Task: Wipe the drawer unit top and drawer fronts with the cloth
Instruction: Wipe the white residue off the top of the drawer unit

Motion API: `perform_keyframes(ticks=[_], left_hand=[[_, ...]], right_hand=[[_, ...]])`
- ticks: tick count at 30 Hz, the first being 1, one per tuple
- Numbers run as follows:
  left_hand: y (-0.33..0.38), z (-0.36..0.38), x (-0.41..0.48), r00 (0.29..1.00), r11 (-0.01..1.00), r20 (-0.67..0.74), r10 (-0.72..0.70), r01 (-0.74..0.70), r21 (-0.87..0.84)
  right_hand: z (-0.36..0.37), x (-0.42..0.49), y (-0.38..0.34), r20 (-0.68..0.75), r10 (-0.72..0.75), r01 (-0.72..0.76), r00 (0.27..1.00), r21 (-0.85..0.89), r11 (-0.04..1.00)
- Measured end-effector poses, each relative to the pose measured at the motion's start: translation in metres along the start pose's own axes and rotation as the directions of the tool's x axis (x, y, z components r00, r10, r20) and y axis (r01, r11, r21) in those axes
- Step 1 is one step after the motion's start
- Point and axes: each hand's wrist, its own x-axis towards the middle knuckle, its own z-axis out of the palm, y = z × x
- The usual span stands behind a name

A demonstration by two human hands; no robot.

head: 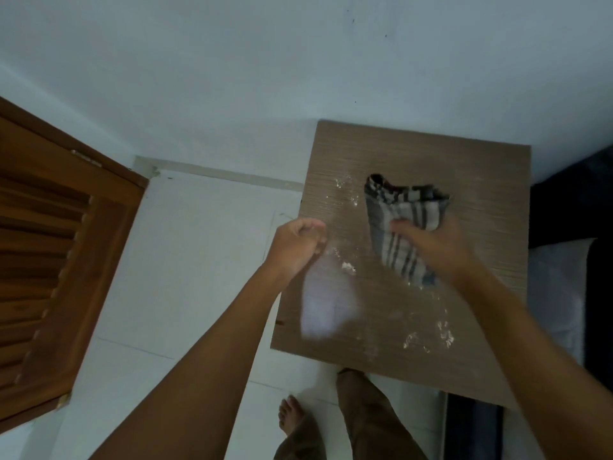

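Note:
The drawer unit's brown wood-grain top [481, 180] fills the right half of the head view, seen from above. White powdery smears lie on it near the left edge and toward the front. A grey striped cloth [401, 214] lies crumpled on the middle of the top. My right hand [431, 244] presses down on the cloth, fingers gripping its near part. My left hand [298, 244] hovers at the top's left edge with fingers curled shut, holding nothing that I can see. The drawer fronts are hidden below the top.
A white wall rises behind the unit. A brown louvred wooden door [49, 260] stands open at the left. White floor tiles [199, 260] lie between door and unit. A dark bed edge with a white pillow [560, 293] adjoins the unit's right side. My legs and a bare foot [292, 416] show below.

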Motion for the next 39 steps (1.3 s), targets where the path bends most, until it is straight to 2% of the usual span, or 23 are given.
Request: perform_keyframes(ticks=[2,5,7,9,11,13,15,17,20,22,24,27,31,32,35,39], left_hand=[[0.006,-0.002,0.025,0.996,0.996,-0.070,0.048,-0.042,0.081],[0.002,-0.002,0.065,0.986,0.987,-0.157,0.056,-0.030,0.158],[-0.005,0.000,0.089,0.976,0.985,-0.214,0.032,0.005,0.171],[-0.013,0.003,0.106,0.973,0.985,-0.232,0.002,0.039,0.170],[-0.020,0.006,0.118,0.973,0.974,-0.231,-0.010,0.062,0.220],[-0.024,0.006,0.125,0.966,0.966,-0.256,0.017,0.050,0.255],[-0.028,0.005,0.131,0.948,0.974,-0.314,0.048,0.025,0.224],[-0.032,0.004,0.134,0.934,0.986,-0.354,0.041,0.019,0.164],[-0.038,0.002,0.138,0.930,0.997,-0.368,-0.003,0.033,0.074],[-0.041,0.000,0.140,0.933,0.999,-0.358,-0.045,0.049,0.004],[-0.041,-0.002,0.142,0.938,0.994,-0.333,-0.097,0.075,-0.078],[-0.041,-0.004,0.143,0.946,0.985,-0.297,-0.134,0.094,-0.145],[-0.043,-0.006,0.145,0.951,0.980,-0.270,-0.150,0.106,-0.171],[-0.045,-0.006,0.146,0.953,0.978,-0.263,-0.153,0.107,-0.181],[-0.046,-0.009,0.148,0.956,0.972,-0.240,-0.169,0.120,-0.203],[-0.041,-0.012,0.144,0.962,0.963,-0.196,-0.189,0.142,-0.231]], right_hand=[[-0.014,0.028,-0.021,-0.007,-0.172,0.168,0.985,-0.182,0.969],[-0.022,0.082,-0.050,0.022,-0.403,0.374,0.915,-0.419,0.827],[-0.020,0.123,-0.064,0.062,-0.576,0.501,0.815,-0.575,0.647],[-0.011,0.164,-0.075,0.208,-0.655,0.582,0.727,-0.692,0.427],[0.004,0.197,-0.081,0.290,-0.659,0.566,0.694,-0.786,0.249],[0.024,0.222,-0.077,0.279,-0.694,0.498,0.664,-0.857,0.132],[0.044,0.238,-0.063,0.277,-0.702,0.437,0.656,-0.898,0.053],[0.061,0.246,-0.045,0.294,-0.664,0.390,0.688,-0.921,-0.003],[0.074,0.250,-0.028,0.363,-0.622,0.387,0.693,-0.916,-0.103],[0.077,0.250,-0.019,0.421,-0.557,0.450,0.716,-0.888,-0.093],[0.076,0.252,-0.011,0.469,-0.413,0.488,0.781,-0.870,-0.065],[0.070,0.262,-0.003,0.514,-0.350,0.541,0.783,-0.841,-0.025],[0.070,0.260,0.005,0.457,-0.386,0.579,0.801,-0.756,0.306],[0.072,0.257,0.008,0.427,-0.425,0.579,0.798,-0.739,0.345],[0.076,0.252,0.012,0.360,-0.516,0.573,0.777,-0.744,0.344],[0.075,0.255,0.014,0.376,-0.513,0.578,0.772,-0.752,0.318]])
